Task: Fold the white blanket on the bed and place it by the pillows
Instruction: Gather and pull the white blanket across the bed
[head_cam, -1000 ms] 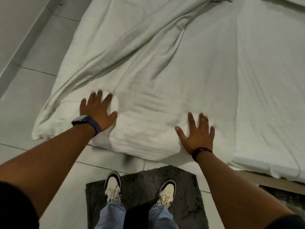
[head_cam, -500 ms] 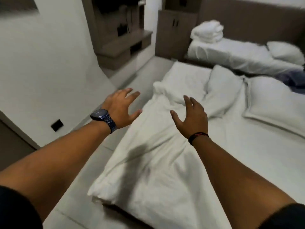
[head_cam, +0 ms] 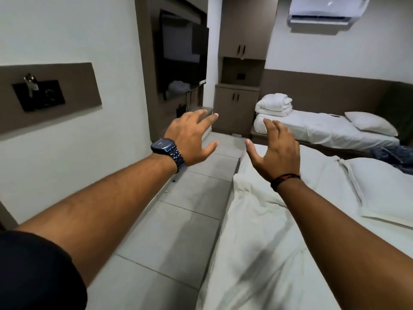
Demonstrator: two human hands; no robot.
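I have both hands out in front of me at about chest height, and neither is holding anything: the left grip (head_cam: 192, 136) is spread with fingers loosely curled over the tiled floor (head_cam: 190, 220) beside the bed, and the right grip (head_cam: 276, 151) is likewise spread and empty, hanging above the near bed's (head_cam: 317, 186) left edge. The white blanket (head_cam: 257, 242) lies below and slightly behind both grips, rumpled along the left side of the bed. Its long axis runs away from me, from under my right forearm up toward the head of the bed, ending in a bunched end just below the right grip's thumb. The right grip is plainly the nearer one, almost directly over that far end; the left grip sits off to the side of it, over the floor, and would have to come right and down to reach the cloth. The pillows (head_cam: 384, 193) lie to the right of the right grip and a little lower, near the blanket's far end. I judge the fold is not yet begun, since the cloth looks loose and lengthwise. A second bed (head_cam: 330, 130) with a folded stack (head_cam: 273, 105) sits beyond both grips and plays no part.
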